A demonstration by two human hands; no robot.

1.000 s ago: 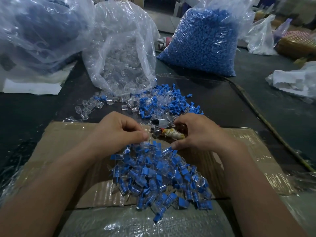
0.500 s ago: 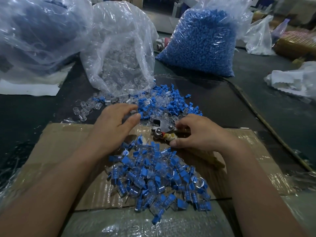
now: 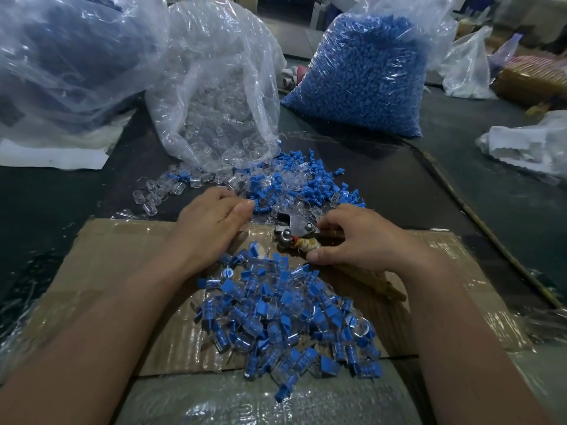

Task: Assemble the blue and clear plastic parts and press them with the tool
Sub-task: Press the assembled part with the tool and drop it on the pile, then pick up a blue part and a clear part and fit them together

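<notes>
My right hand (image 3: 352, 237) grips the pressing tool (image 3: 296, 227) by its tape-wrapped handles; the tool's metal head points left and lies on the cardboard sheet (image 3: 116, 259). My left hand (image 3: 208, 222) reaches forward, left of the tool head, its fingers fairly straight and its fingertips on the edge of the loose blue and clear parts (image 3: 294, 182). Whether a part sits under those fingertips is hidden. A heap of assembled blue-and-clear pieces (image 3: 285, 320) lies on the cardboard between my forearms.
An open bag of clear parts (image 3: 214, 102) spills onto the dark table behind the loose pile. A full bag of blue parts (image 3: 362, 72) stands at the back right. Another large plastic bag (image 3: 61, 56) fills the back left; crumpled white plastic (image 3: 530, 145) lies far right.
My left hand has let go near the tool head and moved forward to the loose parts. The tool's head has swung a little left and lies lower on the cardboard.
</notes>
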